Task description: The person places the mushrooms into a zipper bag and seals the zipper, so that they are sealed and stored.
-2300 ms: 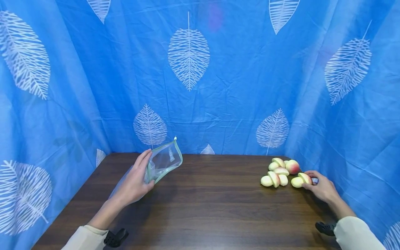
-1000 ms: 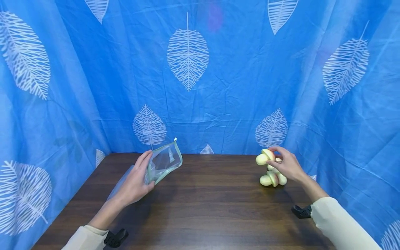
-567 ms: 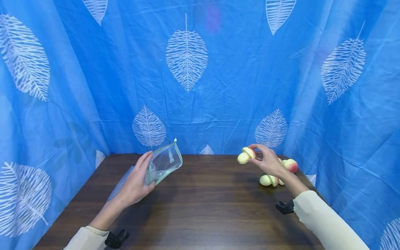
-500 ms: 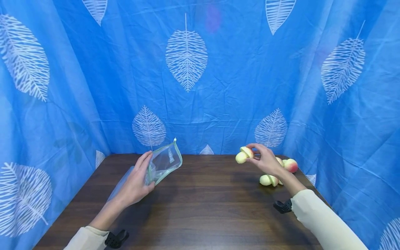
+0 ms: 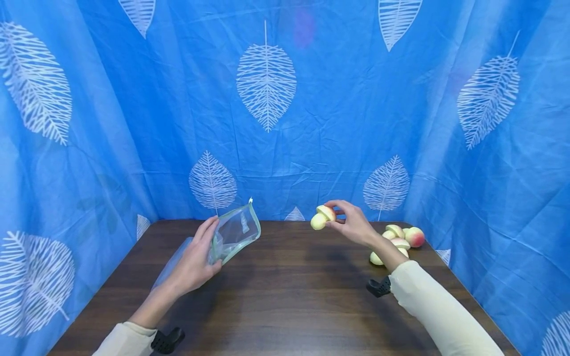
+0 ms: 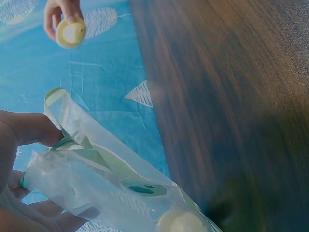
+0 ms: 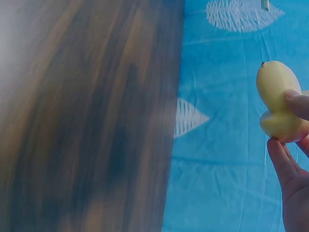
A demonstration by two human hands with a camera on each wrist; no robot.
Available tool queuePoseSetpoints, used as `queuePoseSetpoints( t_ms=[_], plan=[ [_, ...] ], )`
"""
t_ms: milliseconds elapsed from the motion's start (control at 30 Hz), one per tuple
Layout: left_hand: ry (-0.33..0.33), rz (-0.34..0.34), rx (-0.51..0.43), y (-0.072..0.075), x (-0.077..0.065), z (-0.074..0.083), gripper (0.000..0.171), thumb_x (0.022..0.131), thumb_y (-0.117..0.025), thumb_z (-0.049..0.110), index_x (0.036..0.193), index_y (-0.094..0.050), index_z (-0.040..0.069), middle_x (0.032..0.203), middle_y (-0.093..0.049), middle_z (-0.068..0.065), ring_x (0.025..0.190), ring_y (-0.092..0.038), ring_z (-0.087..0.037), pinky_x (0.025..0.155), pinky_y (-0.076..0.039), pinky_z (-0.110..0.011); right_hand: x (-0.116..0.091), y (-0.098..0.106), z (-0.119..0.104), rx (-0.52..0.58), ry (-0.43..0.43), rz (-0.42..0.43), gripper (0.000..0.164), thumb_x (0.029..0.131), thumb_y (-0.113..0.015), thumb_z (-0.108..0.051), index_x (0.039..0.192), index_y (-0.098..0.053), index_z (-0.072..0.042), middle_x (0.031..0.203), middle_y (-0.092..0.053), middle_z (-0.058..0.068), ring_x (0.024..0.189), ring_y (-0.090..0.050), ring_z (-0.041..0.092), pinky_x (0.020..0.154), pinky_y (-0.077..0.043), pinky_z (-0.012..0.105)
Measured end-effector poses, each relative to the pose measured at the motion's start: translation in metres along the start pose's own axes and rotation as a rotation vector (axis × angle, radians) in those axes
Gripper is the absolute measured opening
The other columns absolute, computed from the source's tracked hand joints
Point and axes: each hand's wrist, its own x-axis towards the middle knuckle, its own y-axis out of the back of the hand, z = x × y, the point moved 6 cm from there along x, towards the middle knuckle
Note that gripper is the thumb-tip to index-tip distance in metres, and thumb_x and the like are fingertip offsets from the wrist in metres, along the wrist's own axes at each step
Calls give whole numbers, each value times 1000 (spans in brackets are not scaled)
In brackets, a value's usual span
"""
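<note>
My left hand (image 5: 196,263) grips a clear zip bag (image 5: 237,231) with green edging, its mouth held apart and facing right. In the left wrist view, a pale rounded thing (image 6: 182,222) shows through the bag's lower part. My right hand (image 5: 355,226) pinches a pale yellow toy mushroom (image 5: 324,215) by its pink-tinged cap, thumb on one side and fingertips on the other. It is raised above the table, stem pointing left towards the bag. The right wrist view shows the mushroom's smooth stem (image 7: 276,83) with a small dark spot at its end.
Several more toy mushrooms (image 5: 398,242) lie in a cluster at the back right of the dark wooden table (image 5: 285,306), partly behind my right forearm. A blue curtain (image 5: 320,123) with white leaf prints hangs round the table's back and sides.
My right hand has taken one mushroom from the right of the cluster, lifted it and carried it left to mid-table. My left hand and the bag have stayed almost still.
</note>
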Motion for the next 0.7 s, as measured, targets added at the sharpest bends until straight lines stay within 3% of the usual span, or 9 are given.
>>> queuePoseSetpoints(
  t_ms=[700],
  plan=[
    [15,-17,14,-2,3,3,99,76,-86,-4,158,-29,-6,163,-24,-21,133,-43,-45,96,-51,-61,46,-52,-64,108,118,-60,46,87,-84,-4,130,-67,-7,127,-64,9,110,-67,28,85,-59,30]
  ],
)
